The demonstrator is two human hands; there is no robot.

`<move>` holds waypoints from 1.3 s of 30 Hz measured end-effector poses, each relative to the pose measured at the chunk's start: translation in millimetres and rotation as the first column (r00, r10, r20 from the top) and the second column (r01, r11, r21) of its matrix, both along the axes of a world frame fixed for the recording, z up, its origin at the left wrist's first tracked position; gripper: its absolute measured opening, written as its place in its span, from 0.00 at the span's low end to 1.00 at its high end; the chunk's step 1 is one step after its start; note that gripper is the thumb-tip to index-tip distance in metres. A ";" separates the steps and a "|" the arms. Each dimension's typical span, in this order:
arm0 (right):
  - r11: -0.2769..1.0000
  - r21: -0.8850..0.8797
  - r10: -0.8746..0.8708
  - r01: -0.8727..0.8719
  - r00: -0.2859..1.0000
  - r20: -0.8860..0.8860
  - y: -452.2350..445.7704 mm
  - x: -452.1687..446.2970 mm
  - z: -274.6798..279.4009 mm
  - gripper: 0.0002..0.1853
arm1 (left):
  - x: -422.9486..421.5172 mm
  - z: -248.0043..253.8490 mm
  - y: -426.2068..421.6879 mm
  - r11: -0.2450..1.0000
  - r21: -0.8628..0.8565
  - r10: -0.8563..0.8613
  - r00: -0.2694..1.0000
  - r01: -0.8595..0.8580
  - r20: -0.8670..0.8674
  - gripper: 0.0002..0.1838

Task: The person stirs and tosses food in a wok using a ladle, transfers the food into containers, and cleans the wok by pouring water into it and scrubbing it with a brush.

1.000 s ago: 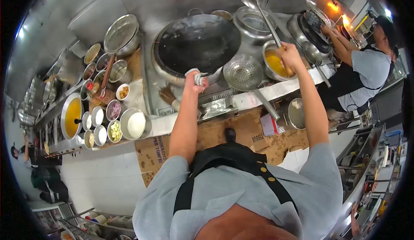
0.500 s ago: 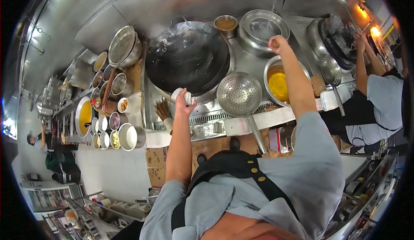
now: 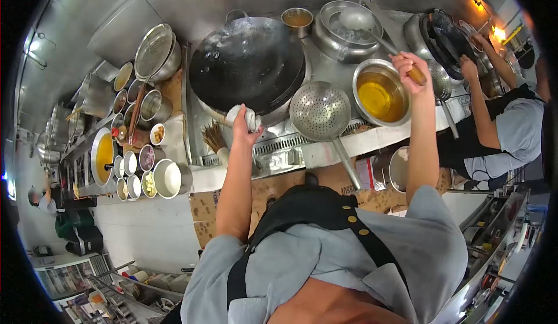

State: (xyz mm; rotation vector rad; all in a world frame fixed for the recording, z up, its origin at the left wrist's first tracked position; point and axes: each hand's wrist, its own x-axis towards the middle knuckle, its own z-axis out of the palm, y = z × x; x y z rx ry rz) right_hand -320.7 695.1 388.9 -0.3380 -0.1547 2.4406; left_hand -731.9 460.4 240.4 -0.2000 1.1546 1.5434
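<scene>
My left hand (image 3: 244,133) is closed around a folded white cloth (image 3: 251,118) at the near rim of a large black wok (image 3: 247,62). A few droplets lie on the wok's dark inner surface. My right hand (image 3: 410,71) grips the wooden handle of a ladle (image 3: 357,18). The ladle's bowl is above a round metal strainer over a pot (image 3: 343,47) at the back. Below my right hand stands a steel bowl of yellow oil (image 3: 378,97). A perforated strainer ladle (image 3: 319,111) rests between the wok and that bowl.
A bamboo brush (image 3: 214,138) leans by the wok. Several small containers and a yellow-filled bowl (image 3: 103,156) stand on the left. A small pot of brown liquid (image 3: 297,19) sits at the back. Another person (image 3: 494,114) works at a wok on the right, near flames.
My right hand has moved right and toward me, and the ladle's bowl has come into sight over the back pot. My left hand stays with the cloth at the wok rim.
</scene>
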 end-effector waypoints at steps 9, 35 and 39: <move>0.997 0.060 0.056 -0.051 0.995 -0.087 -139.6 -49.7 43.7 0.17 | -70.6 24.8 -150.5 0.967 0.209 -0.127 0.987 0.146 -0.103 0.15; 0.856 0.372 0.084 -0.358 0.808 0.583 -298.5 -250.5 -6.0 0.08 | -74.6 -39.6 -392.6 0.989 0.052 0.139 0.989 -0.137 -0.051 0.19; 0.750 0.505 -0.022 -0.427 0.747 0.664 -243.9 -318.8 -31.3 0.05 | -52.8 -36.1 -358.2 0.988 0.125 0.094 0.995 -0.089 -0.034 0.18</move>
